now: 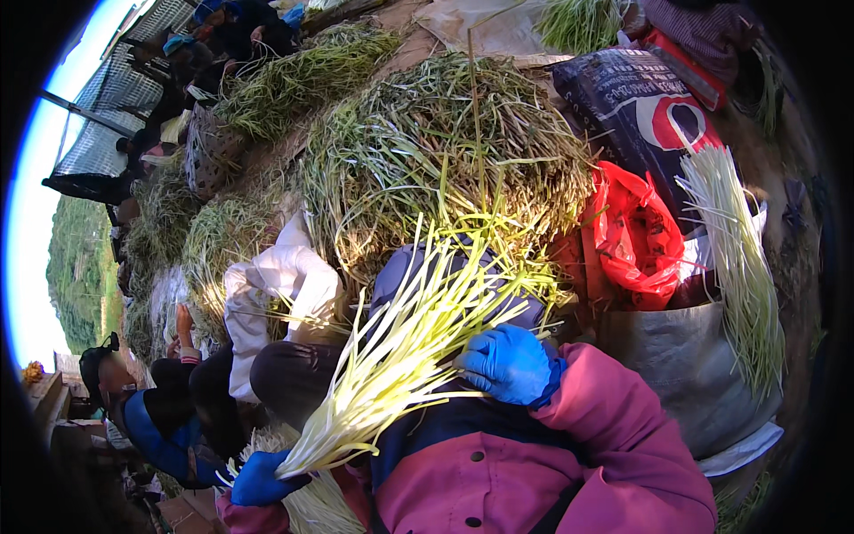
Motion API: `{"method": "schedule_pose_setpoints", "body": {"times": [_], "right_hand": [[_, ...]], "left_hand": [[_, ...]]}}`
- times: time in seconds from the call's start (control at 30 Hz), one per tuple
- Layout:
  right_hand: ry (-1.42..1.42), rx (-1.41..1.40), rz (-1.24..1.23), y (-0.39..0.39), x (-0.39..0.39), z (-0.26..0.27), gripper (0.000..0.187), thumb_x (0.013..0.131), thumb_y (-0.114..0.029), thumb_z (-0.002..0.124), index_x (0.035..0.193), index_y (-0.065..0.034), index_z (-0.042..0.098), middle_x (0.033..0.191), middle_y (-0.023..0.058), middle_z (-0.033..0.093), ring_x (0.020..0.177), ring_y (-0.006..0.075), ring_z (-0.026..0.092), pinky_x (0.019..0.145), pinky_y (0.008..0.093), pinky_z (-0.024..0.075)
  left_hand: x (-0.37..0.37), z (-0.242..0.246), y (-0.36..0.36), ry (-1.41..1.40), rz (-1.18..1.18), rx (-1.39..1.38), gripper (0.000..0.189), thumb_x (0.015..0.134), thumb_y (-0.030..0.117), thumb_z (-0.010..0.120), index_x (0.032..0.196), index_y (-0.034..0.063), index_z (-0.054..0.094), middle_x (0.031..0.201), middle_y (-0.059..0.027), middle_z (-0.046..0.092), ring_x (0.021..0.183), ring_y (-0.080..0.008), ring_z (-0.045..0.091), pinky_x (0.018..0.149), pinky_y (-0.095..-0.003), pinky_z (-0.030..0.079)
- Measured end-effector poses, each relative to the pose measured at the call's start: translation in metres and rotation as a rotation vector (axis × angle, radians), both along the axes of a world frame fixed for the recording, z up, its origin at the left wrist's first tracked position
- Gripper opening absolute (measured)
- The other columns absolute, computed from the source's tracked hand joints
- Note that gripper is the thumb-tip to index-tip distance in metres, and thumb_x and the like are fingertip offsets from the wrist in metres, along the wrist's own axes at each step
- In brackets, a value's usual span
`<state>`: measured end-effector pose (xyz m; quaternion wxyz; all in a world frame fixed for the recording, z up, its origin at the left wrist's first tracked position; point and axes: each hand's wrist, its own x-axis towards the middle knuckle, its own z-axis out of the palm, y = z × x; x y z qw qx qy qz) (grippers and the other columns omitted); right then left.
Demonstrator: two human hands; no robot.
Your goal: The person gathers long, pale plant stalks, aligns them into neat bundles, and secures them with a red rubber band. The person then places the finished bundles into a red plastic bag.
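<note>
A fanned bundle of pale yellow leafy stalks, like blanched chives (400, 334), lies slantwise across my lap. My left hand (267, 477), in a blue glove, grips the bundle at its white butt end, low on the left. Also gloved in blue, my right hand (510, 364) rests with curled fingers against the right side of the leaves. Whether it pinches any stalks is hidden. Below my left hand lies a second bunch of pale stalks (323, 504).
Beyond my knees rises a large heap of green and dried stalks (440, 140). A red plastic bag (634, 233) and a grey sack (667, 360) stand at right, with a pale bundle (740, 274) over the sack. At left are a white sack (280, 287) and a seated person (160, 427).
</note>
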<state>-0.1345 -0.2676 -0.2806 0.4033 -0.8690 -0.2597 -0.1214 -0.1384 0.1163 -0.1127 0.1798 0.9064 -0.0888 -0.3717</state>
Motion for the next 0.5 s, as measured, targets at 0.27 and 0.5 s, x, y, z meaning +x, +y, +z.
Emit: {"method": "schedule_pose_setpoints", "body": {"times": [0.27,0.5], "right_hand": [[0.395,0.599,0.126,-0.03,-0.02,-0.014,0.006,0.086,-0.009,0.06,0.086,-0.0033,0.058,0.077,0.0086,0.056,0.07,0.0233,0.056,0.065,0.0295,0.0451],[0.341,0.321,-0.584,-0.083,-0.016,-0.005,0.021,0.079,-0.003,0.064,0.1,-0.0038,0.059,0.077,0.0081,0.051,0.068,0.0204,0.055,0.063,0.0282,0.0445]], "left_hand": [[-0.005,-0.017,0.013,0.011,-0.063,-0.005,0.039,0.075,0.025,0.075,0.108,0.0072,0.065,0.08,-0.0155,0.067,0.073,-0.0295,0.067,0.066,-0.0311,0.051],[-0.01,-0.011,0.015,-0.058,0.054,-0.04,0.036,0.075,0.021,0.074,0.108,0.0083,0.066,0.082,-0.0134,0.068,0.075,-0.0236,0.068,0.069,-0.0296,0.051]]}}
